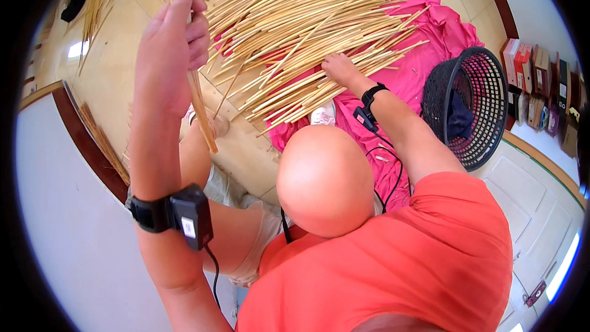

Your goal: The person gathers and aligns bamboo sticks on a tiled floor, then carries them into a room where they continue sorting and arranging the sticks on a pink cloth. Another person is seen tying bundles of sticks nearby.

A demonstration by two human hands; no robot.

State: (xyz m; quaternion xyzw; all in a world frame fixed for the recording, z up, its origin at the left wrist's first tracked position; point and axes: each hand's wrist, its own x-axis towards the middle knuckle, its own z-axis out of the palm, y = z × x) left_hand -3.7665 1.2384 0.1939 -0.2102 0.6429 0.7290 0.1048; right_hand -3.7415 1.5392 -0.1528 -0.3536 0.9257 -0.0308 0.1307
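My left hand is raised at the left, its fingers wrapped round a few long tan canes. They stand nearly upright, their lower ends coming out below my wrist. On the near edge of a wide pile of similar canes lies my right hand. Its fingers curl down round canes there, and their tips are partly hidden. The pile's canes run mostly side by side, with a few lying across the others. Beneath them spreads a bright pink cloth.
A dark plastic mesh basket with dark cloth inside leans at the right. Folders and boxes fill a shelf beyond it. More canes lie on the tiled floor at the far left. Cables hang from the devices strapped to my arms.
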